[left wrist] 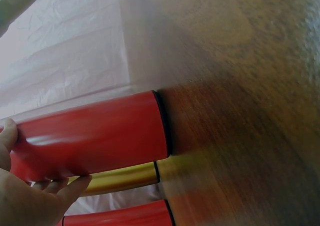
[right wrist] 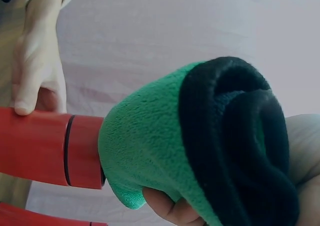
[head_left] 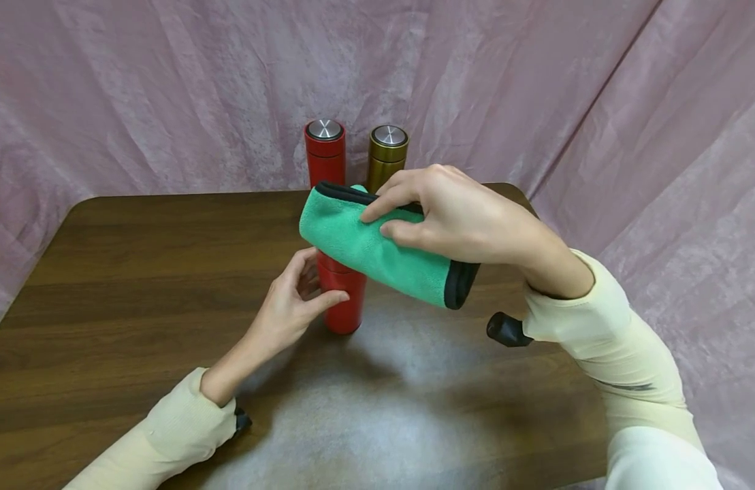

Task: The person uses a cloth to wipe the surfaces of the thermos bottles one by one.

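A red thermos point(head_left: 343, 309) stands upright on the table, and my left hand point(head_left: 293, 297) grips its body with thumb and fingers on either side. In the left wrist view that thermos point(left wrist: 95, 136) shows its dark base ring at the tabletop. My right hand point(head_left: 457, 211) holds a folded green towel point(head_left: 377, 248) with black edging. The towel covers the top of the thermos, so its lid is hidden in the head view. In the right wrist view the towel point(right wrist: 150, 131) lies against the thermos's lid end, with fingertips point(right wrist: 165, 206) curled under it.
Behind stand a second red thermos point(head_left: 325, 153) and a gold thermos point(head_left: 387, 153), both with silver-topped lids, near the back edge of the brown wooden table point(head_left: 138, 272). A pink curtain point(head_left: 230, 102) hangs behind the table and along its right side.
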The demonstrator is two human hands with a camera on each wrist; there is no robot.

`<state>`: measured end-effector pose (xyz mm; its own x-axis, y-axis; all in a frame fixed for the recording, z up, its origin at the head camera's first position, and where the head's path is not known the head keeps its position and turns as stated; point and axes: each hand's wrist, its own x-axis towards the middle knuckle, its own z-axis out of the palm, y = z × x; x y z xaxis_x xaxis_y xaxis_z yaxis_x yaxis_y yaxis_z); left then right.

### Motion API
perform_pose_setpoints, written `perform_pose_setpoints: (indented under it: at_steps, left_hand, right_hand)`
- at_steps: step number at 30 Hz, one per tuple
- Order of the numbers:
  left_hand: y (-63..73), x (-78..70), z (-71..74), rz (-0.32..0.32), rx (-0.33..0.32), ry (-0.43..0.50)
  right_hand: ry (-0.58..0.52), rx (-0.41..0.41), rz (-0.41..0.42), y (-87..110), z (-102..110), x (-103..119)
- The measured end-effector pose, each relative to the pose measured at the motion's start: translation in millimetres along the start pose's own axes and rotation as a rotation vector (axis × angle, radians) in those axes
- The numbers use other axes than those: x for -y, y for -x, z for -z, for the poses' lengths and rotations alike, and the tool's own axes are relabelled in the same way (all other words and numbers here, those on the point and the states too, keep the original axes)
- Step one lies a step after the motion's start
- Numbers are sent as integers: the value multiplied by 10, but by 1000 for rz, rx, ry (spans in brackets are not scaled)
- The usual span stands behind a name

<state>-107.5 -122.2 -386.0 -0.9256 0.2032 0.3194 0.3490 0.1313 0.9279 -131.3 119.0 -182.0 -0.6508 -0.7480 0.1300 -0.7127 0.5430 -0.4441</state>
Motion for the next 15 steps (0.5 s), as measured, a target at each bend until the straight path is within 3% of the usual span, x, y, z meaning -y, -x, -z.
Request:
perform_pose_setpoints:
  at_steps: [7,15]
  left_hand:
    - [4,-19,20,-6,9,-11]
    - [0,-30,14,-18,8,-27]
  right_hand:
    - [-3,25,-33,-141,52,-4]
    - [6,45,-125,-255,98,-52]
